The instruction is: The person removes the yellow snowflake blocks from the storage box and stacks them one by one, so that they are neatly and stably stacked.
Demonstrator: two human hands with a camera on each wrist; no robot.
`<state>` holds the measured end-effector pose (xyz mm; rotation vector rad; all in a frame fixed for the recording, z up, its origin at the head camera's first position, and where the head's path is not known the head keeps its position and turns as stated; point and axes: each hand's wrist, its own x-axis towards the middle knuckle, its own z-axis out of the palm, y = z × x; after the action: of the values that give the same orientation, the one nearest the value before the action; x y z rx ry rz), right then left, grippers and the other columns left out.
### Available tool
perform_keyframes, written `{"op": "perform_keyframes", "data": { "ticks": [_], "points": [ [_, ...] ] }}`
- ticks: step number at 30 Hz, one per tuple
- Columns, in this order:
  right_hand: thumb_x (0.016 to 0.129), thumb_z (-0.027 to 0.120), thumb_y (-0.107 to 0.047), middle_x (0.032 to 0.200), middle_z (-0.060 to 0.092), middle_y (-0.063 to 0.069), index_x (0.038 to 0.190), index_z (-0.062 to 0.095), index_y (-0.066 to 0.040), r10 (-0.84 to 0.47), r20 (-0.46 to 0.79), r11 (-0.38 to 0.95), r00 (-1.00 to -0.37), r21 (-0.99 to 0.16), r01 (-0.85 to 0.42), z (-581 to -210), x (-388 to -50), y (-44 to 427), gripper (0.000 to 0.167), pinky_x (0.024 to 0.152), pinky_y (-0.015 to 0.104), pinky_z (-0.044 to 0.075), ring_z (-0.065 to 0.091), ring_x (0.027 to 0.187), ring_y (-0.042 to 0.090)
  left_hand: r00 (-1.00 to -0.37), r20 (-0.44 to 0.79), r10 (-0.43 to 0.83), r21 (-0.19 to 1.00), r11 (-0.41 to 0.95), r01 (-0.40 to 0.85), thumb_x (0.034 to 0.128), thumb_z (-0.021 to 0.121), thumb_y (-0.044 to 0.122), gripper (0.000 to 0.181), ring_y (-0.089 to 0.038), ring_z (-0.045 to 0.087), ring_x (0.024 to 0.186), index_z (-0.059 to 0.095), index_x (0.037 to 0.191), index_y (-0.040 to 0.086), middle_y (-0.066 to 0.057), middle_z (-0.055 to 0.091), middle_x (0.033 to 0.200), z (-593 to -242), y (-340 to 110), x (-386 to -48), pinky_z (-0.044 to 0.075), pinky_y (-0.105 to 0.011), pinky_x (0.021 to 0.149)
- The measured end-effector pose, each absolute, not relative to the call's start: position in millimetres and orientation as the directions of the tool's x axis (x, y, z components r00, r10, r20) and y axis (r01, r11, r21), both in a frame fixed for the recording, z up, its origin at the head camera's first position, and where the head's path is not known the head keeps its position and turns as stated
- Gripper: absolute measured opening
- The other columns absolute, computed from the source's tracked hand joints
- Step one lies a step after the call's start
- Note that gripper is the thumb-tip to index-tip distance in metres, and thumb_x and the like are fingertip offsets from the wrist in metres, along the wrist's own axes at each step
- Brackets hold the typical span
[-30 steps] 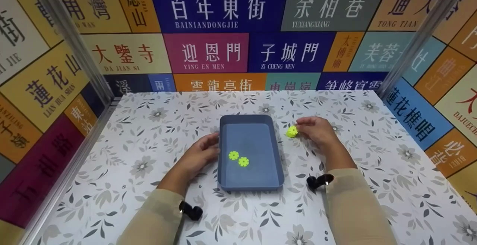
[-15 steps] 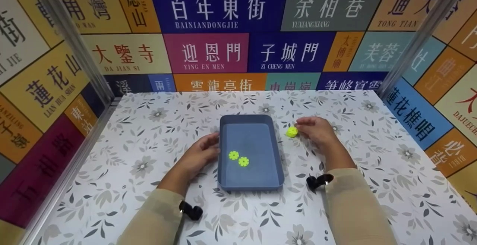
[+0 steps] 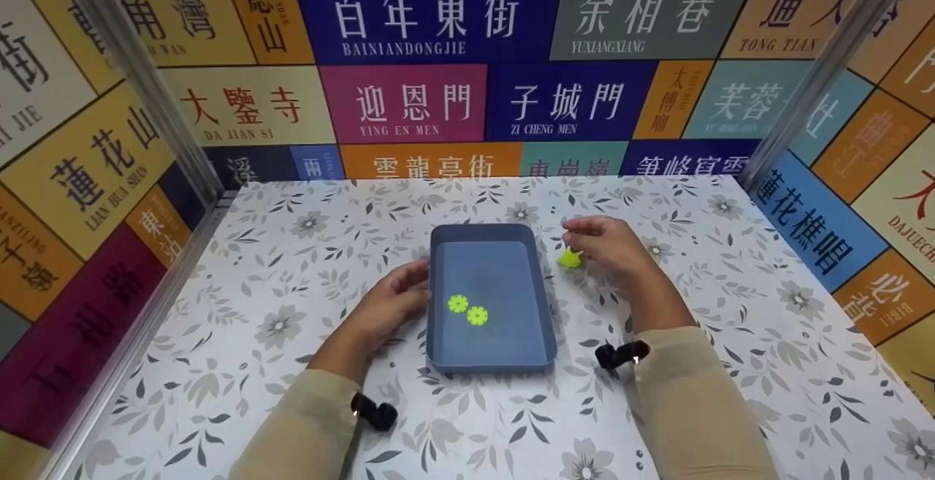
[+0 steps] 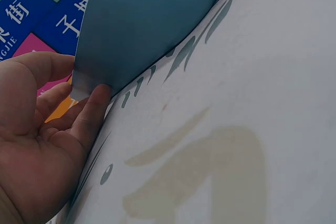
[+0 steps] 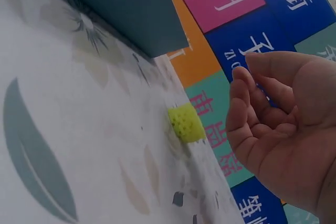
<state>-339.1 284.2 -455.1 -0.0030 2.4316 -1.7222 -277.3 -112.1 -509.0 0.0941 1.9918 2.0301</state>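
A blue-grey rectangular tray rests on the table with two bright yellow-green notched discs on its floor. At its left wall my left hand holds the side; in the left wrist view its curved fingers meet the wall and the thumb reaches the rim. Right of the tray sits a small yellow-green stack of discs. My right hand hovers just above and beside this stack, fingers bent. In the right wrist view, the hand is apart from the stack, with no piece visible between thumb and index finger.
A white tablecloth with a grey floral print covers the table. Panels with large characters stand behind and at both sides. Clear upright posts mark the corners.
My right hand has lifted off the disc stack and shifted slightly left, toward the tray. The stack stays on the table. My left hand and the tray have not visibly moved.
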Motion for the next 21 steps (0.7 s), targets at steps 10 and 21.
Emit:
{"op": "perform_keyframes", "data": {
  "ticks": [10, 21],
  "points": [
    [0.101, 0.075, -0.029, 0.125, 0.074, 0.01, 0.135, 0.072, -0.01, -0.268, -0.122, 0.416, -0.956, -0.91, 0.0, -427.5, -321.3, 245.5, 0.039, 0.09, 0.036, 0.062, 0.068, 0.096, 0.019, -0.957, -0.151, 0.248, 0.988, 0.016, -0.152, 0.0954, 0.073, 0.012, 0.067, -0.024, 0.055, 0.147, 0.052, 0.159, 0.019, -0.004, 0.056, 0.16, -511.0, -113.3, -278.5, 0.045, -0.046, 0.124],
    [0.1, 0.076, -0.032, 0.112, 0.075, 0.004, 0.129, 0.075, -0.014, -0.445, -0.093, 0.4, -0.891, -0.911, -0.105, -404.5, -298.4, 200.1, 0.034, 0.081, 0.031, 0.062, 0.07, 0.096, 0.024, -0.958, -0.148, 0.244, 0.988, 0.004, -0.152, 0.0955, 0.071, 0.009, 0.067, -0.026, 0.054, 0.148, 0.051, 0.159, 0.016, -0.006, 0.055, 0.161, -509.2, -112.2, -277.5, 0.046, -0.046, 0.124]
  ]
}}
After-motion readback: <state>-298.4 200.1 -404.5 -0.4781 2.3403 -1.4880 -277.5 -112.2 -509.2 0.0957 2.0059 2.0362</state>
